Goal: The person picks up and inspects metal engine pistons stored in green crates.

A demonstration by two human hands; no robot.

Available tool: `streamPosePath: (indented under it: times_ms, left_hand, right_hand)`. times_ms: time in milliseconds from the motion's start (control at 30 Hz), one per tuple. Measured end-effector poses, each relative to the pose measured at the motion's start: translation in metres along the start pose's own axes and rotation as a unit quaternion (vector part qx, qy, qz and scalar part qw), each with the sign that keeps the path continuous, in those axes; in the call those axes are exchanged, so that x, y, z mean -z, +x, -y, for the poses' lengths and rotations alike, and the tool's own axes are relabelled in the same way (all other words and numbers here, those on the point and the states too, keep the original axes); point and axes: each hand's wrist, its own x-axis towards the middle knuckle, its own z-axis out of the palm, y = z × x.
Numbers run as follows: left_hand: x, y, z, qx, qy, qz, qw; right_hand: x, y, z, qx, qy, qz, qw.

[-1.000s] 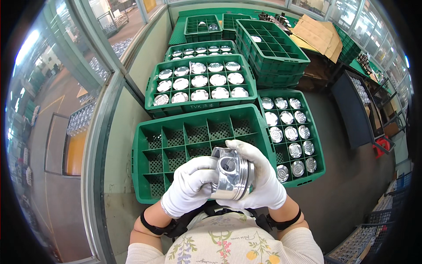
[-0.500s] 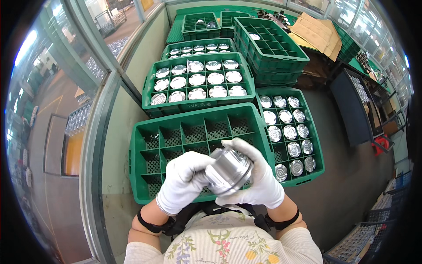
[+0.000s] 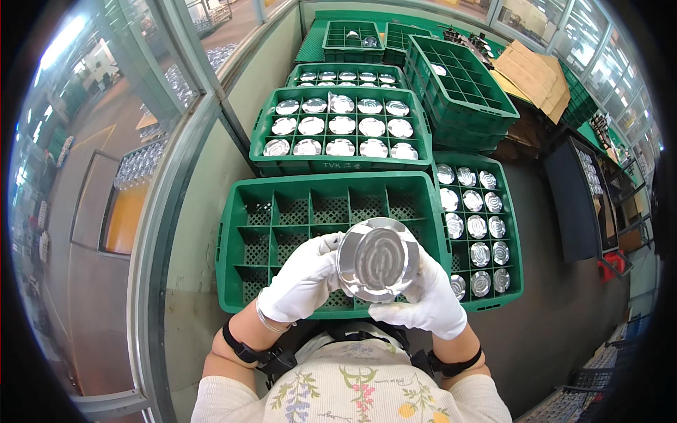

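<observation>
Between my two hands is a shiny metal engine piston (image 3: pixel 378 259), its round crown with curved grooves facing up at me. My left hand (image 3: pixel 302 280), in a white glove, closes on the piston's left side. On its right side the white-gloved right hand (image 3: pixel 427 299) wraps around it, with some fingers hidden behind. Beneath the piston lies a green divided crate (image 3: pixel 227 243), whose visible compartments show only their perforated floors. Part of that crate is hidden by my hands.
Just beyond stands a green crate (image 3: pixel 338 167) filled with pistons. Another piston crate (image 3: pixel 513 233) sits at right, with one compartment holding none. Farther back are stacked green crates (image 3: pixel 462 106) and flattened cardboard (image 3: pixel 530 74). A metal-framed glass partition (image 3: pixel 185 158) runs along the left.
The piston has been turned from its side so its crown faces up, and both hands have shifted their hold around it. The view has moved slightly, too.
</observation>
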Motion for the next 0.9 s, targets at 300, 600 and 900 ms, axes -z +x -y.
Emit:
streamPosePath:
  times_ms: [300,600,900]
  left_hand:
    - [-0.002,-0.008,0.0,0.033,-0.018,-0.031,0.999]
    - [-0.011,-0.003,0.01,0.054,0.023,-0.002,0.998]
    - [-0.035,0.029,0.057,0.111,0.089,0.104,0.984]
  right_hand:
    - [-0.007,0.0,0.004,-0.005,0.012,0.01,1.0]
    - [-0.002,-0.023,0.007,-0.019,0.072,-0.029,0.997]
    - [0.026,-0.075,0.015,-0.005,-0.072,-0.278,0.958]
